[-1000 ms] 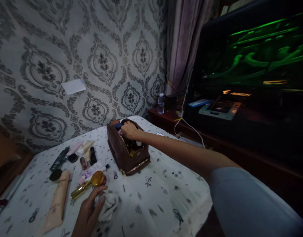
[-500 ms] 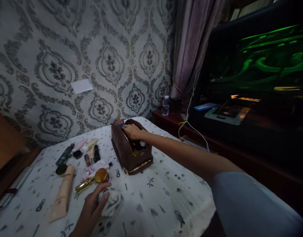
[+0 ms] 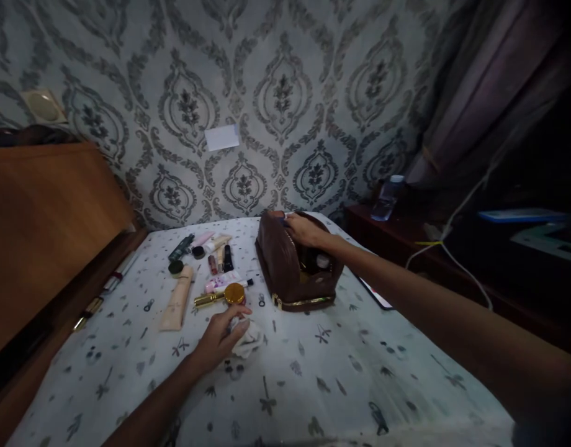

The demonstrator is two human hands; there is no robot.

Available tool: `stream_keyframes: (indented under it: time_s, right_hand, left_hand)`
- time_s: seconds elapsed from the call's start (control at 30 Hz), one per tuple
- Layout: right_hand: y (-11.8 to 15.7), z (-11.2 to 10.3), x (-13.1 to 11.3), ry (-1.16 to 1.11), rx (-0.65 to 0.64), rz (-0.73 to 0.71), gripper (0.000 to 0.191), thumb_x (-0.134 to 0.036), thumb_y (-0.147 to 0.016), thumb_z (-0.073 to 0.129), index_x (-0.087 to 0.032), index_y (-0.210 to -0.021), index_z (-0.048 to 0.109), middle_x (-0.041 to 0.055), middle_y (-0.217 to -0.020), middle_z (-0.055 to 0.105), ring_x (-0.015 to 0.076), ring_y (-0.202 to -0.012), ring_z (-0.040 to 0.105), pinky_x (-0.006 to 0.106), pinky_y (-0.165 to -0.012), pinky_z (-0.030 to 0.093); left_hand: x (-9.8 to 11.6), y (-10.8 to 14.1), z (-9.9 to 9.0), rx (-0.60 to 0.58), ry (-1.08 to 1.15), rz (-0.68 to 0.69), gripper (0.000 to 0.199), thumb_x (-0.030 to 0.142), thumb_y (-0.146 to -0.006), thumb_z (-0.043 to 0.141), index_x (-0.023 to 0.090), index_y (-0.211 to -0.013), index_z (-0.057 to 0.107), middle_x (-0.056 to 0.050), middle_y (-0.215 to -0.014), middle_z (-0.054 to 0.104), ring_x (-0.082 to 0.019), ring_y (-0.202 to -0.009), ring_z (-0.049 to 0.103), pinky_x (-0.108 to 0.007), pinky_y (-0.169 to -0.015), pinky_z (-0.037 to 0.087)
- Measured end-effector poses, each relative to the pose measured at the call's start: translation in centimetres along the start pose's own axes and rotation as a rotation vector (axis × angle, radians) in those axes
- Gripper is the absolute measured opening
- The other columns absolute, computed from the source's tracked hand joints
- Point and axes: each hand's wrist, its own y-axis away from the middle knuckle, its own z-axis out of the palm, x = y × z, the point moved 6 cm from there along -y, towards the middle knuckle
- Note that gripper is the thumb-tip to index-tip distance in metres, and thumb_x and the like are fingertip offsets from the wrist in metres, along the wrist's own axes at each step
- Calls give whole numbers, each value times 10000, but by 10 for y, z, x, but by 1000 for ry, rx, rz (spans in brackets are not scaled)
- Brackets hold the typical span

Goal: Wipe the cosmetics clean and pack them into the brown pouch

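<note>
A brown toiletry bag (image 3: 278,261) with a gold zipper lies opened on the patterned sheet. My right hand (image 3: 304,228) is at the far end of its opening, closed, with the fingertips partly hidden beside a small blue thing; what they grip cannot be made out. Inside the bag a white cap (image 3: 323,261) shows. My left hand (image 3: 223,335) has its thumb and fingers around a crumpled white cloth (image 3: 249,341) on the bed. Just beyond it lie a gold-lidded jar (image 3: 234,293), a gold tube (image 3: 208,300) and a pink-and-white tube (image 3: 223,282).
Several more cosmetics, among them a beige tube (image 3: 177,301), a dark green cap (image 3: 175,267) and a black tube (image 3: 228,257), lie left of the bag. A phone (image 3: 377,295) lies right of it. A water bottle (image 3: 388,197) stands on the dark red furniture (image 3: 360,226).
The view has swung left, so the bag and cosmetics appear farther right and the wooden panel shows more. Both hands stay at about the same places, by the cloth and in the bag.
</note>
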Motion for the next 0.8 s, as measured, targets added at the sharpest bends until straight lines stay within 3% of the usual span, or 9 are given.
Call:
stream_keyframes:
  time_s: [0.1, 0.17, 0.23, 0.3, 0.4, 0.5, 0.6, 0.67, 0.8]
  right_hand:
    - [7, -22, -14, 1, 37, 13, 275, -148, -938, 436, -111, -848, 693, 139, -870, 704, 223, -839, 635, 320, -783, 467]
    - [26, -47, -33, -49, 254, -3, 287, -198, -956, 411, -117, -920, 684, 146, -927, 683, 245, -894, 620, 358, -810, 471]
    - [58, -66, -64, -194, 482, -137, 276, -244, -966, 416, -148, -973, 674, 122, -931, 667, 239, -894, 616, 359, -794, 479]
    - [88, -62, -96, -350, 469, -256, 260, -266, -982, 417, -181, -977, 662, 103, -923, 677, 221, -877, 623, 349, -792, 484]
    - [122, -14, -133, -529, 180, -339, 249, -275, -978, 425, -200, -995, 661, 71, -889, 660, 210, -867, 632, 332, -778, 508]
    - [138, 53, -139, -602, -25, -202, 323, -256, -931, 470, -212, -1225, 596, 102, -1108, 649, 226, -960, 641, 362, -843, 531]
    - [140, 107, -132, -557, -22, -43, 581, -279, -809, 609, -183, -1369, 486, 151, -1269, 593, 303, -1203, 554, 477, -1005, 471]
    - [139, 132, -132, -545, -29, 13, 702, -292, -750, 659, -132, -1399, 444, 186, -1265, 594, 336, -1209, 548, 508, -1017, 455]
    - [135, 146, -134, -544, -19, 59, 619, -288, -736, 653, -85, -1305, 520, 204, -1186, 630, 347, -1119, 587, 493, -985, 465]
  left_hand:
    - [3, 0, -1, 5, 1, 39, 331, 428, -946, 484, 170, -1083, 641, -41, -929, 681, -174, -835, 626, -250, -755, 461]
    - [4, 1, -1, -8, -5, 55, 313, 413, -946, 487, 168, -1054, 649, -25, -891, 678, -145, -743, 605, -230, -698, 448]
    - [6, 1, -1, -30, -10, 68, 301, 396, -951, 478, 166, -1015, 661, -15, -843, 678, -128, -672, 581, -219, -648, 428]
    - [9, 2, 0, -41, -5, 85, 292, 374, -952, 472, 160, -953, 670, -15, -792, 679, -129, -654, 583, -220, -633, 420]
    - [11, 2, -3, 0, -5, 97, 273, 339, -940, 479, 157, -867, 668, -21, -744, 676, -140, -667, 604, -231, -656, 431]
    - [9, 2, -11, 106, -21, 80, 260, 334, -932, 484, 169, -836, 660, -10, -713, 665, -139, -653, 594, -237, -653, 436]
    - [7, 1, -23, 235, -43, 68, 264, 345, -938, 467, 182, -833, 646, -15, -739, 675, -151, -697, 606, -247, -682, 452]
    - [7, 2, -31, 311, -67, 68, 258, 337, -946, 452, 187, -838, 633, -26, -779, 686, -165, -748, 623, -263, -722, 462]
    - [6, 3, -38, 400, -104, 59, 201, 327, -959, 450, 199, -943, 604, -34, -872, 695, -186, -826, 642, -297, -784, 473]
